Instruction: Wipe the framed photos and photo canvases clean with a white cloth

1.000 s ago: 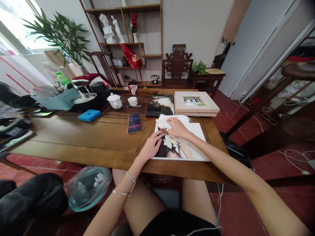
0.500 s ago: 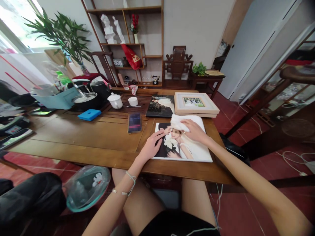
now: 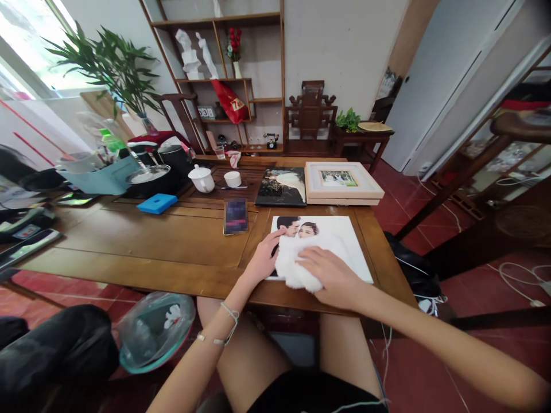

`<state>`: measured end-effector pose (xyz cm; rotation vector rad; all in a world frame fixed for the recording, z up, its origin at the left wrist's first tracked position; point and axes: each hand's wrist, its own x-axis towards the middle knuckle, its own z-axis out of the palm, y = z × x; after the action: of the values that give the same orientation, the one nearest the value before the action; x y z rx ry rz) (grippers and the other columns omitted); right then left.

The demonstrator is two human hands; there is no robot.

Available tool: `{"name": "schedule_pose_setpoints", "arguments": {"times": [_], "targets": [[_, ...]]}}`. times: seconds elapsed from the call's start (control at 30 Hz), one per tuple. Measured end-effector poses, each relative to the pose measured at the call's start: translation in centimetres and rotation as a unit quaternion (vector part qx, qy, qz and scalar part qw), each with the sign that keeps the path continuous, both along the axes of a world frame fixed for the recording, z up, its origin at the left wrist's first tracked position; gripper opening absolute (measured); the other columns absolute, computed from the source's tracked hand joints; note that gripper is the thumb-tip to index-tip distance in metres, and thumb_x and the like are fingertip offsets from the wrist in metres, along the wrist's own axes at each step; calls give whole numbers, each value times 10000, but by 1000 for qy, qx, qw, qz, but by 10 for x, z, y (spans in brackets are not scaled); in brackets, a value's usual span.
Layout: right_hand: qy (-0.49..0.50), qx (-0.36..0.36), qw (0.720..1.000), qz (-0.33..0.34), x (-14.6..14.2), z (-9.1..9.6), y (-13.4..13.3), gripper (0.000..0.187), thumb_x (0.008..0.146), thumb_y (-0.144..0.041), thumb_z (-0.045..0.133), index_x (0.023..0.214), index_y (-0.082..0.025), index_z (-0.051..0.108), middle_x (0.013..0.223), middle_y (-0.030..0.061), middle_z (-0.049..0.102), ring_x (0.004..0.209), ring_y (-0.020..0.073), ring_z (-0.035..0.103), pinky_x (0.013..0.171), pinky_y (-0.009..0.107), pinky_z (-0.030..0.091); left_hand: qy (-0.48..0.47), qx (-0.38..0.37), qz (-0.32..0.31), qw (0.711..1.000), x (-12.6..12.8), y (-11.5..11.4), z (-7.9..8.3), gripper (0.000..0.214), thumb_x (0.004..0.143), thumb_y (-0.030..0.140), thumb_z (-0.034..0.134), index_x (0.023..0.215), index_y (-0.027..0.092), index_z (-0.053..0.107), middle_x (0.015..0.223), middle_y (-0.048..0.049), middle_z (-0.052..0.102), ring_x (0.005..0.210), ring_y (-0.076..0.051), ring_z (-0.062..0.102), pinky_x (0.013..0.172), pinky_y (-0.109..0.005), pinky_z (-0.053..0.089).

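A wedding photo panel (image 3: 350,235) lies flat at the near edge of the wooden table (image 3: 206,246). My right hand (image 3: 329,275) presses a white cloth (image 3: 295,267) onto its lower middle, covering much of the picture. At the panel's left side, my left hand (image 3: 264,255) rests with fingers stretched out over the picture, touching it. Part of the left fingertips is close to the cloth. Behind the panel lie a dark photo panel (image 3: 282,186) and a pale framed photo (image 3: 365,182).
A phone (image 3: 236,217) lies left of the panel. Farther left are a blue box (image 3: 157,203), a white lidded teapot (image 3: 201,179), a white cup (image 3: 233,179) and a light-blue bin of items (image 3: 101,175). Below the table edge stands a lined waste bin (image 3: 157,330).
My right hand has moved the white cloth from the panel's upper edge down toward me, to its lower middle. My left hand stays at the left side.
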<state>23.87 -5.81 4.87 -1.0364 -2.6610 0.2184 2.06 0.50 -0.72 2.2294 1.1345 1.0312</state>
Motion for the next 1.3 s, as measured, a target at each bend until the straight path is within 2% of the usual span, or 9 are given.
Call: {"name": "schedule_pose_setpoints", "arguments": {"times": [0.17,0.27,0.43,0.67,0.8,0.93,1.1,1.2,1.3], "targets": [[-33,33,992,-120,17,0,76,431,773,-191,596,1195,-105,618,1291,178,580,1204,322,478,992,468,413,-6,8,17,1000,1,0,1,357,942,181,436,1242,168,630,1370,-120,582,1301,-236,521,1144,-445,367],[-62,42,983,-168,12,2,97,361,835,-307,605,1125,-96,637,1260,189,578,1156,331,487,944,448,433,-9,7,15,1000,2,0,1,374,957,198,413,1275,166,607,1357,-116,595,1298,-228,524,1143,-442,369],[-93,58,980,-169,-21,2,54,393,802,-217,635,1143,-26,604,1169,238,586,1154,381,458,1001,501,361,-23,-6,14,1000,1,2,-1,392,966,215,372,1269,155,613,1374,-116,583,1314,-232,510,1147,-430,361],[-140,99,984,-56,-49,2,-32,471,737,-263,643,1140,-22,604,1212,238,554,1108,382,456,940,478,399,-47,-23,7,999,-3,7,-5,402,969,275,366,1251,157,627,1352,-114,601,1267,-254,552,1110,-416,406],[-121,71,988,-70,-41,5,-13,323,749,-217,612,1044,-88,626,1106,176,602,1031,327,491,888,443,427,-39,-14,-1,999,-2,7,-7,392,949,255,411,1271,146,605,1385,-128,570,1296,-256,527,1123,-426,393],[-104,52,985,-131,-20,6,41,304,773,-197,610,1056,-88,627,1139,188,596,1091,344,478,905,450,429,-19,9,2,1000,0,3,-5,392,944,222,424,1295,149,583,1392,-131,561,1329,-243,493,1145,-438,364],[-63,36,989,-131,3,5,97,322,827,-301,620,1073,-94,633,1271,217,529,1187,349,452,970,457,409,-9,8,13,1000,2,0,0,375,970,233,393,1276,164,598,1369,-118,584,1313,-229,509,1147,-452,361],[-56,33,992,-112,7,3,95,375,797,-267,632,1126,-87,624,1359,228,482,1271,351,411,1042,475,357,-9,1,17,1000,2,1,1,386,970,224,373,1269,144,604,1375,-134,576,1317,-231,506,1151,-447,357],[-61,22,995,-70,5,0,59,480,728,-182,623,1194,-72,600,1415,244,452,1337,368,369,1106,529,277,-9,-5,18,1000,2,2,-1,401,962,210,358,1265,116,603,1389,-157,559,1324,-236,499,1150,-443,360]]}}
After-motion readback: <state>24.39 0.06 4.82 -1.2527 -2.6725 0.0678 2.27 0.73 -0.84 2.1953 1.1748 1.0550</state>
